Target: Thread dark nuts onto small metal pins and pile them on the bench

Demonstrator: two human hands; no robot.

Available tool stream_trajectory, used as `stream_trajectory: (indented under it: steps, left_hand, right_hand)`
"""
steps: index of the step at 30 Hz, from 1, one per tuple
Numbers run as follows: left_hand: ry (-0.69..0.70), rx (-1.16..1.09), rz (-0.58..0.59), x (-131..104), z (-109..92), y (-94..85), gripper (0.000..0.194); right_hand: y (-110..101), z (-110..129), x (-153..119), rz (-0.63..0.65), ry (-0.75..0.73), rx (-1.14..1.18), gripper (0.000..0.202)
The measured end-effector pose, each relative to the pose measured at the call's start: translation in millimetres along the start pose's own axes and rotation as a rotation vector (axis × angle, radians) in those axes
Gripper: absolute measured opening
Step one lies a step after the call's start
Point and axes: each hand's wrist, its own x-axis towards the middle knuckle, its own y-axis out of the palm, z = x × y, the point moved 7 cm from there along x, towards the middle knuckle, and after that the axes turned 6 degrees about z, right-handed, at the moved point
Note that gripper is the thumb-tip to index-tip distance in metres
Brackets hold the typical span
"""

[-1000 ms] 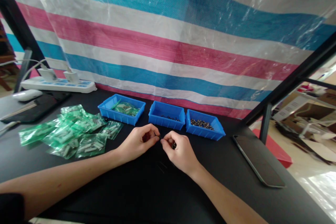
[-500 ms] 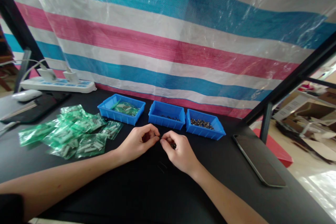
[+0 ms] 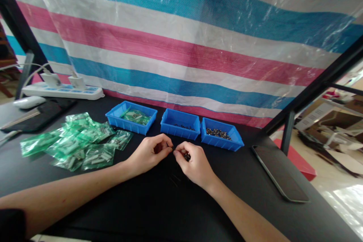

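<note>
Both hands meet in front of the blue bins. My left hand (image 3: 154, 152) is closed in a pinch, with a tiny dark piece at its fingertips, too small to name. Facing it, my right hand (image 3: 193, 162) is also pinched, its fingertips a short gap from the left ones. Small dark, shiny metal parts (image 3: 187, 156) show inside the curled right fingers. The middle blue bin (image 3: 181, 131) just beyond holds a few small dark parts. The right blue bin (image 3: 222, 143) contains many small brown and silvery metal parts. Thin light lines (image 3: 174, 180) lie on the black table below the hands.
Green-tinted plastic bags (image 3: 76, 140) of small parts are piled at left. More sit in the left blue bin (image 3: 127, 124). A phone (image 3: 279, 174) lies at right. A power strip (image 3: 65, 91) stands at back left, before a striped plastic sheet (image 3: 181, 45).
Hardly anything differs. The right fingers have shifted slightly, and the dark parts inside them show a little more clearly. The bins and bags stay where they were.
</note>
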Motion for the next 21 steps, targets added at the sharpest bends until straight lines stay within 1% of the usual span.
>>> stream_trajectory:
  steps: [5, 11, 21]
  left_hand:
    - [-0.007, -0.003, 0.004, 0.0, 0.7, -0.1, 0.011]
    - [0.0, -0.003, 0.005, 1.7, 1.5, 1.2, 0.011]
    - [0.01, -0.002, 0.0, 0.6, 2.1, 0.6, 0.011]
  right_hand:
    - [-0.2, -3.4, -0.3, -0.031, 0.026, 0.002, 0.007]
    - [0.6, -4.8, -0.3, -0.04, 0.036, 0.024, 0.007]
    - [-0.3, 1.4, 0.7, 0.027, -0.008, 0.002, 0.015]
